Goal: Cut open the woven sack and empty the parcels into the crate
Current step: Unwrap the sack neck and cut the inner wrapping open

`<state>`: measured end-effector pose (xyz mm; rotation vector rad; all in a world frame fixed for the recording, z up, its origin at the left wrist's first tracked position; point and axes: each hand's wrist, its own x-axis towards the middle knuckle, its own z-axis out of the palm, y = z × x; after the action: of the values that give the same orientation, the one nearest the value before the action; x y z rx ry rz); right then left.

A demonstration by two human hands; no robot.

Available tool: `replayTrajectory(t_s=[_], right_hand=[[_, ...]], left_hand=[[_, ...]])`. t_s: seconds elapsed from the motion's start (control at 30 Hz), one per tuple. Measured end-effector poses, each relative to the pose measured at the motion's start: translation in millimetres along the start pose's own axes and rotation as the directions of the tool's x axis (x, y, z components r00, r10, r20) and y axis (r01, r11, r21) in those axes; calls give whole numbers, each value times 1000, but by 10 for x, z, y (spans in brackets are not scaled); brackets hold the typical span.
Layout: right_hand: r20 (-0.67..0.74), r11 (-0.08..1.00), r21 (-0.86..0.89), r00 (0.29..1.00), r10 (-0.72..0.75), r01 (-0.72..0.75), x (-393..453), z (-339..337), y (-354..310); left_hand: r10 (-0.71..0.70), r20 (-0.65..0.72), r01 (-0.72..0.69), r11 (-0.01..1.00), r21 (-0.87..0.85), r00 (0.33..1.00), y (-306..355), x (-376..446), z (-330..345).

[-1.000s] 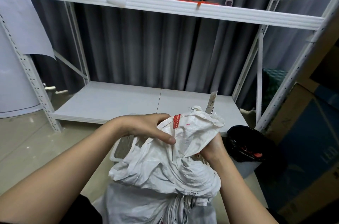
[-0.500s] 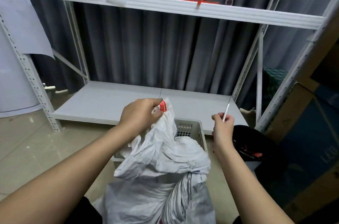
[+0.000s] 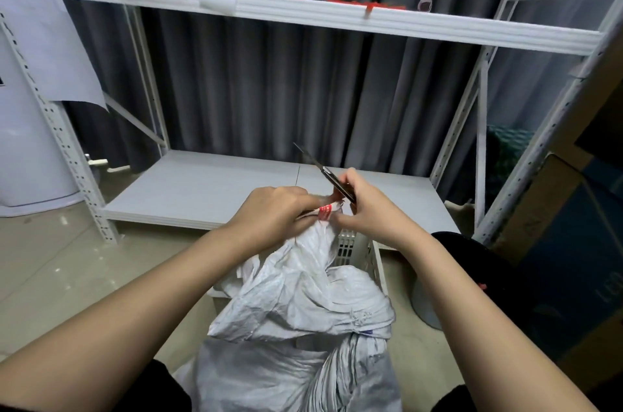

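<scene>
A white woven sack [image 3: 296, 320] stands in front of me, its bunched neck pulled upward. My left hand [image 3: 273, 212] grips the top of the neck by a red tag [image 3: 326, 209]. My right hand [image 3: 367, 209] holds a utility knife [image 3: 325, 173] with the blade pointing up and to the left, and its fingers touch the sack top beside the tag. Behind the sack a white slotted plastic crate [image 3: 350, 248] is partly hidden. No parcels show.
A white metal rack [image 3: 337, 20] stands ahead, with a low shelf board [image 3: 202, 185] and bags on the upper shelf. A black-lined bin [image 3: 472, 263] sits right of the crate, cardboard boxes [image 3: 573, 243] at far right, a white cylinder [image 3: 30, 158] at left.
The right hand, apart from the sack half a second ago, has come left to the sack's top by the red tag. The knife blade now tilts left. The left hand keeps holding the neck up.
</scene>
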<state>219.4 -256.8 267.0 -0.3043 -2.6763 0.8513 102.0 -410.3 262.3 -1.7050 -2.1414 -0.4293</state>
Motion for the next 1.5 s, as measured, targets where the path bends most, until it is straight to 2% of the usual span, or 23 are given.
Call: replayTrajectory(t_s=[0.07,0.13,0.23,0.27,0.3,0.33,0.4,0.47,0.57,0.6,0.7,0.73,0.77,0.83,0.87,0.9,0.97,1.07,1.13,1.23,1.33,1.4,1.5], right_hand=[[-67,977,-212,998,11,-25,-4,21,8],[-160,947,-311,987,28,-78,-12,78,36],[-361,968,-158,924,128,-196,-11,202,103],[-395,968,-67,898,196,-241,0,249,123],[-404,960,29,875,267,-279,18,310,145],[-400,946,132,857,325,-296,37,370,161],[-398,895,341,819,413,-286,83,454,167],[-405,860,419,788,464,-291,118,495,164],[-372,852,342,776,510,-397,131,496,220],[-319,826,380,779,539,-416,123,480,239],[-26,606,653,786,618,-455,73,425,267],[42,544,696,784,620,-468,54,412,277],[66,535,696,784,617,-480,36,411,285],[43,573,659,785,618,-487,7,439,299],[27,578,657,782,623,-483,-3,463,306],[16,568,674,778,628,-472,-13,487,316],[-42,568,706,775,631,-424,-20,520,326],[-291,745,594,782,551,-303,-32,558,247],[-414,874,435,814,407,-215,-78,619,120],[-399,920,377,877,269,-111,-180,758,-64],[-306,768,636,888,344,-79,-237,861,-103],[-291,700,709,866,407,-91,-245,910,-77],[-363,749,641,793,489,-168,-242,979,-47]], left_hand=[[-149,92,148,989,8,985,69,28,-37],[-284,165,299,951,-76,945,95,32,-64],[-356,514,473,874,-113,781,125,8,-160],[-347,585,484,870,-91,733,162,4,-170],[-343,595,472,879,-69,726,213,-1,-155],[-349,552,445,894,-45,757,275,-4,-119],[-363,357,371,927,48,861,415,-17,-7],[-321,230,295,945,143,919,559,-52,133],[-287,237,236,947,219,928,662,-90,333],[-295,240,239,942,237,925,665,-91,388],[-311,222,256,936,244,924,666,-80,474],[-302,220,255,942,217,928,668,-80,486],[-286,220,252,953,168,933,677,-80,486],[-271,274,288,958,-21,923,685,-78,476],[-280,322,347,922,-174,905,678,-78,469],[-305,359,428,837,-340,882,659,-74,458],[-421,382,568,614,-548,823,543,-53,491],[-628,441,701,246,-670,642,345,-14,518],[-603,572,699,-33,-714,556,326,12,483],[-483,669,627,-277,-728,564,374,29,411],[-391,711,491,-528,-693,584,336,-16,414],[-448,693,435,-552,-712,565,275,-41,458],[-577,634,463,-435,-772,515,230,-52,450]])
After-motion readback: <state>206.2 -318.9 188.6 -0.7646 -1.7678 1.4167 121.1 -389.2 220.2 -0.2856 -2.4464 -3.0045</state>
